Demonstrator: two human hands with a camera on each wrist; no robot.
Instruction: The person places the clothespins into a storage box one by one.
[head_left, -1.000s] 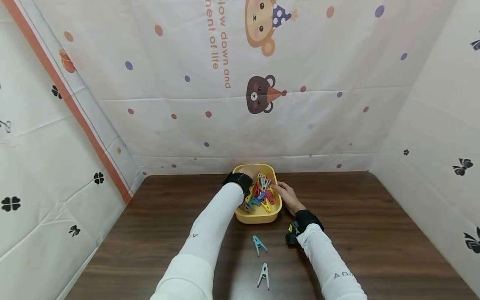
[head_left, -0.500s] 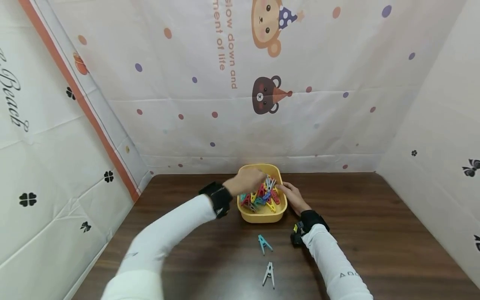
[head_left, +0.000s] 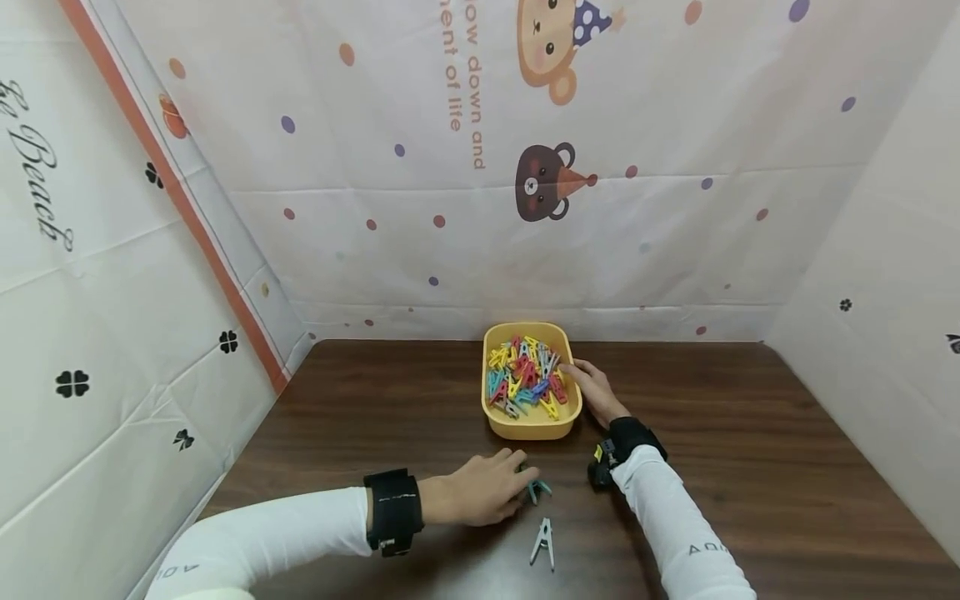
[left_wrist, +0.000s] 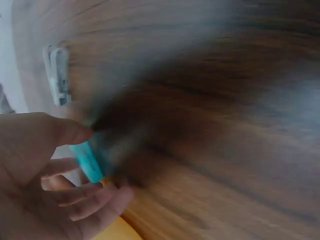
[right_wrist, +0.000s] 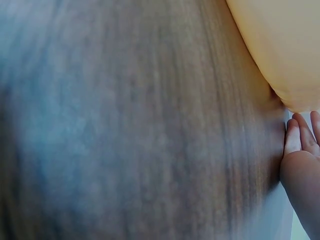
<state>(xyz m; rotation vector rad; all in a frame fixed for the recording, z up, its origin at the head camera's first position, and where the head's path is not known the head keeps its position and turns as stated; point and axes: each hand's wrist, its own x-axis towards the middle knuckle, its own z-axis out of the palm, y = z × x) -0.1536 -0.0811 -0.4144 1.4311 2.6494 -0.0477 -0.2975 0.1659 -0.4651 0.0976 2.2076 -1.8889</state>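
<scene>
Head view: left hand (head_left: 480, 496) lay low on the dark wood table (head_left: 750, 467), fingers loosely curled, tips at the teal clothespin (head_left: 537, 490); a white clothespin (head_left: 543, 543) lay just beside it, nearer the person. Right hand (head_left: 596, 390) rested against the right rim of the yellow tub (head_left: 531, 423), fingers relaxed, touching the rim; tub was full of mixed-colour pegs (head_left: 525, 382), w/ a cartoon-print sheet (head_left: 480, 167) behind. Left wrist view, blurred: thumb and fingers (left_wrist: 95, 197) were closed around the teal clothespin (left_wrist: 86, 161) on the tabletop, white clothespin (left_wrist: 57, 74) apart from it. Right wrist view, blurred: fingertips (right_wrist: 300, 137) lay straight, side by side, at the tub's outer wall (right_wrist: 285, 45) where it met the table.
</scene>
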